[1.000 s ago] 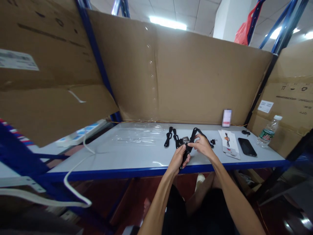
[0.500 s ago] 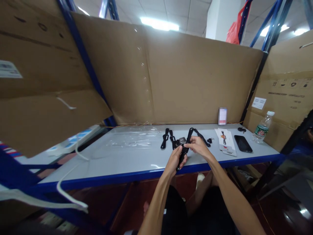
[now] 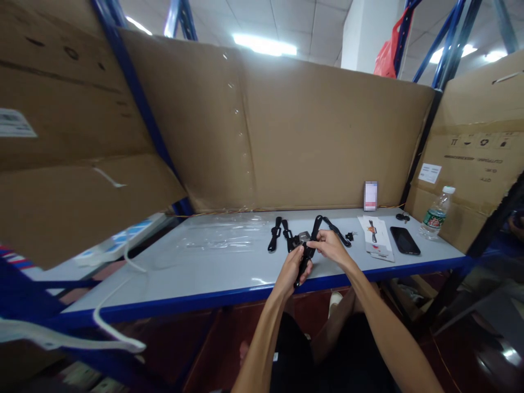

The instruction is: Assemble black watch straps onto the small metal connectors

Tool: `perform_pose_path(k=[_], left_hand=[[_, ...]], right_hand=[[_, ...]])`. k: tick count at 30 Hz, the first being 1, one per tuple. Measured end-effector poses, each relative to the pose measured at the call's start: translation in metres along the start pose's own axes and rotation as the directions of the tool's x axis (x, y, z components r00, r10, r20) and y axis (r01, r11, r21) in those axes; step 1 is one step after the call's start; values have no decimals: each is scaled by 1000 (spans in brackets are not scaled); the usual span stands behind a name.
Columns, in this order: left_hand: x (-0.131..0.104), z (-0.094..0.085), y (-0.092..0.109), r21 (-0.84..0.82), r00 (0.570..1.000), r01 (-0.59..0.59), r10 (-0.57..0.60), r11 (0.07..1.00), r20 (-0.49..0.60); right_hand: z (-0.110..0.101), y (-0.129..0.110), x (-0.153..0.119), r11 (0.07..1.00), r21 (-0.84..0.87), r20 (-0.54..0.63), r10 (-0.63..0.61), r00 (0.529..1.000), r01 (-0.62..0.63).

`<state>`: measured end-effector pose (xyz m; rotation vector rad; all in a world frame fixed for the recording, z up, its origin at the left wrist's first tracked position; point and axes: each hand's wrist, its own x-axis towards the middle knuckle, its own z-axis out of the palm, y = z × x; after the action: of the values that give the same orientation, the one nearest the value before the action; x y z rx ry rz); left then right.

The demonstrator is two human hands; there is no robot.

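Note:
A black two-handled tool, by its shape a spokeshave (image 3: 302,273), is tilted over the front of the table. Wrapped around its lower handle is my left hand (image 3: 291,267), the thumb up near the middle part. My right hand (image 3: 327,244) is closed, with its thumb and fingertips pressed on the middle of the same tool; any small part between them is hidden. Just beyond the fingers a grey metal piece (image 3: 304,237) shows. To the left lie two similar black tool bodies (image 3: 274,234) (image 3: 287,234), and another black body (image 3: 337,230) lies behind my right hand.
Small black parts (image 3: 350,236), leaflets (image 3: 377,238), a dark phone (image 3: 405,240), keys (image 3: 403,217) and a water bottle (image 3: 434,213) stand or lie at right. A lit phone (image 3: 370,196) leans at the back. Clear plastic sleeves (image 3: 227,232) lie at left. Cardboard walls (image 3: 327,136) surround the table.
The view has shifted slightly. Both hands keep their hold on the black tool, with only a slight movement of the right fingers.

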<state>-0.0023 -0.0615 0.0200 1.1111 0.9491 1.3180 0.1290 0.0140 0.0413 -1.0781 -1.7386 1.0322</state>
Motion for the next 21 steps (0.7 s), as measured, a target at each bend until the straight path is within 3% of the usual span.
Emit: perform_pose_path(k=[21], left_hand=[[1, -1, -4, 93, 999, -34, 32, 995, 26]], right_hand=[[1, 5, 0, 998, -18, -27, -60, 998, 60]])
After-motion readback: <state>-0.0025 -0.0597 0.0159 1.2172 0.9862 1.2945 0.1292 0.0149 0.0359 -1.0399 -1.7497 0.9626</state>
